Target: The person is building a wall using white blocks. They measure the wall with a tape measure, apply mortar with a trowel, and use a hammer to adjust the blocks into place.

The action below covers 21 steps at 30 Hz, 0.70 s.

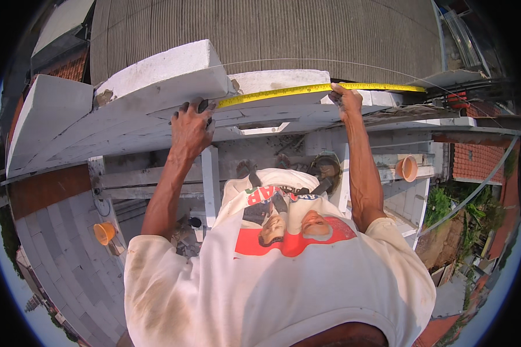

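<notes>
At wall, L hand grips tape case, R hand pinches blade; 2 orange bkts, contents unclear.

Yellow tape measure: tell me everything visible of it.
The yellow, metal-looking tape measure blade bears dark markings and stretches sideways along the white block wall, bowed in this view. At its left end, the left hand grips a dark piece, perhaps the case; the right hand pinches it partway; the rest extends right.

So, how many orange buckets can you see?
2: one orange bucket toward the picture's left, and a paler bucket toward its right. Others may be hidden behind the person.
</notes>
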Each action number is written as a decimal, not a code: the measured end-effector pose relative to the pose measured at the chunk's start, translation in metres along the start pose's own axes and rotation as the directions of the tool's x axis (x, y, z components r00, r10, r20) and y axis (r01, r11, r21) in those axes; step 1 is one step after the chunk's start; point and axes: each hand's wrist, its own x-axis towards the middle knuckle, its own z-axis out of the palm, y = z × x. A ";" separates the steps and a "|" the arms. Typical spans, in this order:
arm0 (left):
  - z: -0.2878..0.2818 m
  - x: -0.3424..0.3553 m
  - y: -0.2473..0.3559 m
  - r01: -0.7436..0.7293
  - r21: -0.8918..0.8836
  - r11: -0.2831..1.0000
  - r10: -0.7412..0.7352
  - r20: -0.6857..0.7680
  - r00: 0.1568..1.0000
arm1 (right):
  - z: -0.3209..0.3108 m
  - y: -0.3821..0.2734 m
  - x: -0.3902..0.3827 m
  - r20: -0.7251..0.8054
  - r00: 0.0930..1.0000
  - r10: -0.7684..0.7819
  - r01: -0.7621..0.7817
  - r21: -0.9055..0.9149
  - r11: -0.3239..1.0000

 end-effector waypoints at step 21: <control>0.026 -0.010 -0.024 0.084 0.092 0.992 -0.070 -0.146 0.987 | -0.010 0.008 0.007 0.035 0.999 -0.020 0.019 0.021 1.000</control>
